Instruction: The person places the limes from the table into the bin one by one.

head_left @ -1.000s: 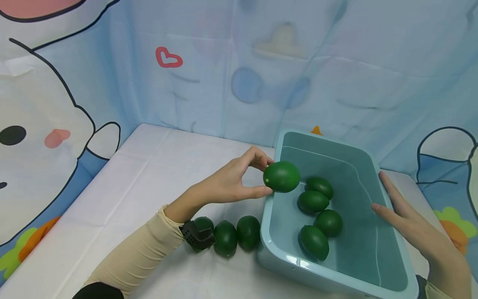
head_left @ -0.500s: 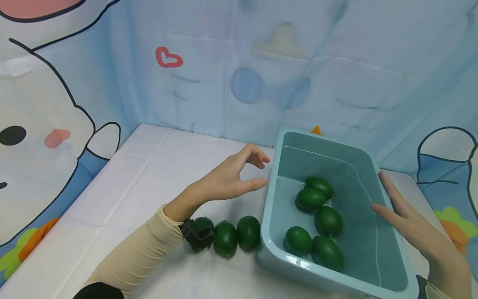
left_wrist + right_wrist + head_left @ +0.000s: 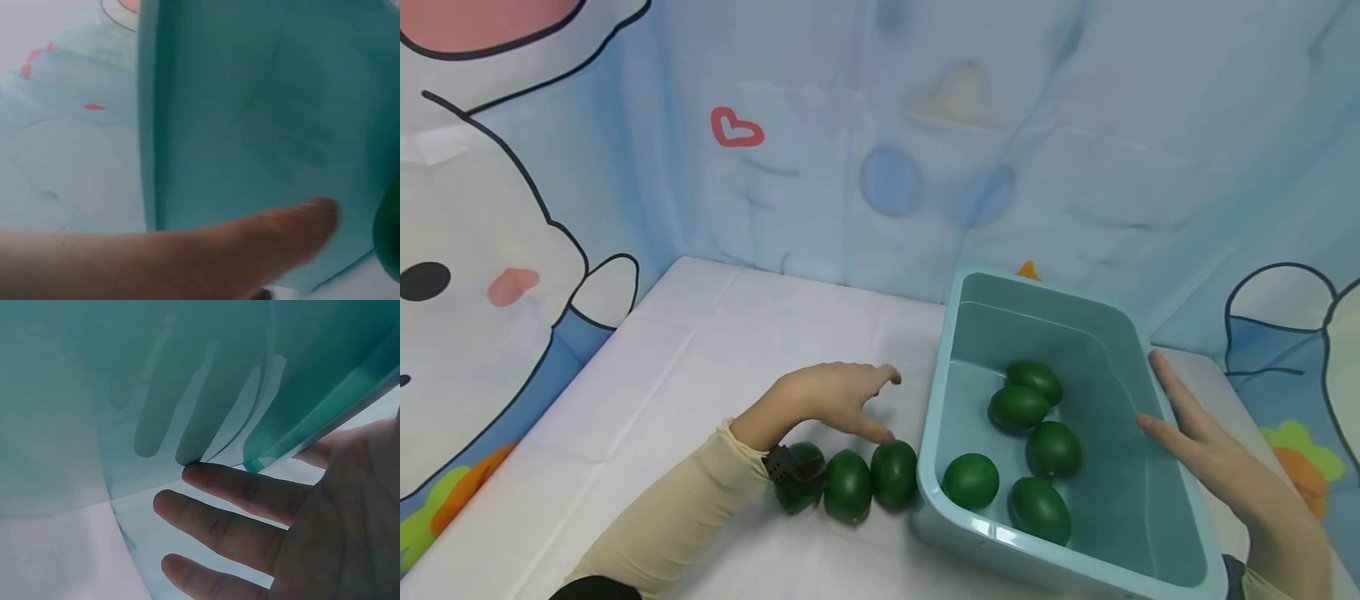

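Note:
My left hand (image 3: pixel 842 400) hovers over the table just left of the bin, fingers and thumb spread apart, holding nothing. Its thumb is close above the nearest of three green limes (image 3: pixel 894 474) lined up on the cloth; whether it touches cannot be told. The black wrist band partly covers the leftmost lime (image 3: pixel 800 492). Several more limes (image 3: pixel 1055 450) lie on the floor of the blue-green plastic bin (image 3: pixel 934 392). Along the bin's right side rests my right hand (image 3: pixel 1217 450), thumb over the rim and straight fingers (image 3: pixel 219 528) along the outer wall.
A white cloth (image 3: pixel 737 333) covers the table. Behind it and at the sides hangs a light blue printed curtain (image 3: pixel 820 150) with cartoon figures. The bin's far end stands close to that curtain.
My left hand let a lime go into the bin, where the limes shifted. It then moved down and toward the row on the table. My right hand stayed at the bin's side.

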Available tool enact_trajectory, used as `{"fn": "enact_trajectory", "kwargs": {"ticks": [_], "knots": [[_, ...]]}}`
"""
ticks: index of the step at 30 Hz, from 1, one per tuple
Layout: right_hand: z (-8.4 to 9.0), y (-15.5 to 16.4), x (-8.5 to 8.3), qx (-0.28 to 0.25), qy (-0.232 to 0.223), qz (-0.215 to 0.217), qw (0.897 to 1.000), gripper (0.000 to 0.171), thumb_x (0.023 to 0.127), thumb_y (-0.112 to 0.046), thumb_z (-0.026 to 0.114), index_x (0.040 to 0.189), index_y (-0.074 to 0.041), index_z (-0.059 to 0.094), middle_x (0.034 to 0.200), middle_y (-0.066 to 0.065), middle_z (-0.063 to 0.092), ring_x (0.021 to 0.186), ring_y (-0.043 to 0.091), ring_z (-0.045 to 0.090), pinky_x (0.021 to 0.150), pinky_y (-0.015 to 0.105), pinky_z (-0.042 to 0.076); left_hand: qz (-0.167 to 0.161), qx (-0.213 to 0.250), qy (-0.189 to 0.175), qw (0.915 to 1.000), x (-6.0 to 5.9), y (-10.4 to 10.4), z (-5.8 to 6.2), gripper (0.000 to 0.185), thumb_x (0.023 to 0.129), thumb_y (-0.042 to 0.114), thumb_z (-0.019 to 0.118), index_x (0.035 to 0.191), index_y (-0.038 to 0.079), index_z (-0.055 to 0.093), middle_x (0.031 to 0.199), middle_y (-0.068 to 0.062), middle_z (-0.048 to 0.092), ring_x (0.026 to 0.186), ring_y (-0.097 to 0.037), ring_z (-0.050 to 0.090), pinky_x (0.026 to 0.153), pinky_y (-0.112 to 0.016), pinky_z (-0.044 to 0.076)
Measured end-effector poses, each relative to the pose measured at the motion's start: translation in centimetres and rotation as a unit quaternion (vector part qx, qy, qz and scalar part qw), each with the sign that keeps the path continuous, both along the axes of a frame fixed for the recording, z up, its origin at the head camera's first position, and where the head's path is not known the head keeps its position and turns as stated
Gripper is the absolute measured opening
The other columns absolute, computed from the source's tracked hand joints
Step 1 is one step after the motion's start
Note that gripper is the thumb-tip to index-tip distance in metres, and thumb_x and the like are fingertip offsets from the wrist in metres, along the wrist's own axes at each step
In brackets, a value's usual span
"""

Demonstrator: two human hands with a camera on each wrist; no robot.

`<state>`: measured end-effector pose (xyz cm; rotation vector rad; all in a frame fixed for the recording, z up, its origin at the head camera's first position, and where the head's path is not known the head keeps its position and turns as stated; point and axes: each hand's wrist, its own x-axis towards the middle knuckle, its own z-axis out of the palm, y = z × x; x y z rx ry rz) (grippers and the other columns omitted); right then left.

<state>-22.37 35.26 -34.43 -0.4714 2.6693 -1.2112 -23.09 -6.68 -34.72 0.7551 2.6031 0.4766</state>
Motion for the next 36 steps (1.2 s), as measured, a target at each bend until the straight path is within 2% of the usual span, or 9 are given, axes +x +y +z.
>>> {"fn": "enact_trajectory", "kwargs": {"ticks": [4,9,13,17,24,32,36], "knots": [[0.1,-0.1,0.2,0.004,-0.008,-0.002,1.000,0.075,0.103,-0.023,0.038,0.145,-0.038,-0.022,0.154,-0.007,-0.030,0.139,0.029,-0.030,0.092,0.080,-0.002,-0.028,-0.075,-0.008,0.9967,0.4,0.6,-0.6,0.070,0.080,0.052,0.070,0.137,0.020,0.045,0.123,0.000,0.060,0.104,-0.012,0.058,0.087,-0.034,0.048],[0.3,0.0,0.3,0.007,-0.016,-0.001,1.000,0.074,0.103,-0.024,0.038,0.145,-0.039,-0.022,0.154,-0.006,-0.029,0.140,0.033,-0.028,0.092,0.081,0.001,-0.052,-0.108,-0.020,0.9926,0.8,1.2,-1.3,0.068,0.078,0.051,0.072,0.135,0.022,0.048,0.119,0.004,0.061,0.103,-0.010,0.059,0.086,-0.033,0.049],[0.6,0.2,0.4,0.004,-0.015,0.005,1.000,0.073,0.103,-0.024,0.038,0.145,-0.040,-0.021,0.155,-0.006,-0.027,0.140,0.034,-0.026,0.091,0.081,0.001,-0.068,-0.107,-0.034,0.9914,1.1,1.8,-1.7,0.069,0.077,0.049,0.074,0.135,0.023,0.048,0.112,0.007,0.064,0.101,-0.008,0.059,0.086,-0.032,0.049],[0.6,0.2,0.5,-0.002,-0.014,0.005,1.000,0.074,0.103,-0.023,0.038,0.146,-0.039,-0.020,0.155,-0.005,-0.027,0.140,0.036,-0.026,0.091,0.081,0.001,-0.066,-0.100,-0.045,0.9917,1.2,2.3,-2.1,0.069,0.076,0.045,0.076,0.135,0.023,0.048,0.105,0.007,0.065,0.095,-0.008,0.060,0.084,-0.032,0.050],[0.6,0.2,0.6,-0.002,-0.012,0.004,1.000,0.074,0.103,-0.023,0.039,0.146,-0.041,-0.019,0.156,-0.005,-0.026,0.140,0.034,-0.026,0.092,0.081,0.001,-0.066,-0.104,-0.026,0.9920,1.6,3.1,-2.7,0.068,0.074,0.046,0.077,0.131,0.021,0.049,0.093,0.008,0.061,0.081,-0.007,0.056,0.071,-0.027,0.048],[0.8,0.2,0.6,0.001,-0.013,0.004,1.000,0.074,0.103,-0.024,0.039,0.146,-0.042,-0.018,0.156,-0.006,-0.024,0.141,0.037,-0.023,0.091,0.081,0.003,-0.069,-0.100,-0.013,0.9925,2.1,3.4,-3.1,0.070,0.072,0.049,0.078,0.129,0.020,0.050,0.096,0.006,0.058,0.079,-0.007,0.054,0.065,-0.025,0.046],[0.8,0.3,0.6,0.002,-0.012,0.002,1.000,0.074,0.102,-0.025,0.039,0.146,-0.042,-0.018,0.156,-0.007,-0.024,0.141,0.037,-0.023,0.091,0.082,0.003,-0.085,-0.102,0.010,0.9911,2.3,3.7,-3.3,0.073,0.071,0.049,0.079,0.131,0.019,0.049,0.102,0.004,0.056,0.080,-0.007,0.053,0.065,-0.024,0.046]]}}
